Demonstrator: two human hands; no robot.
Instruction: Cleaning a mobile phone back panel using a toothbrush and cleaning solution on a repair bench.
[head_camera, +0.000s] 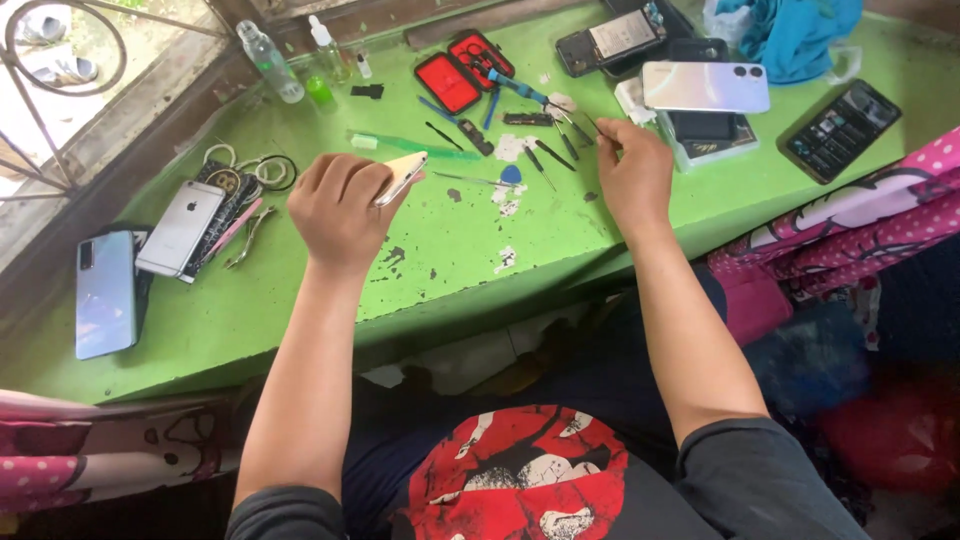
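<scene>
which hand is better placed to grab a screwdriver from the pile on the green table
Right. The right hand is already among the small tools, fingertips touching the tweezers, with the screwdrivers just beside it. The left hand is busy gripping a phone and sits farther away.

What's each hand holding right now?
Left hand: closed around a phone.
Right hand: pinching tweezers at the fingertips.
</scene>
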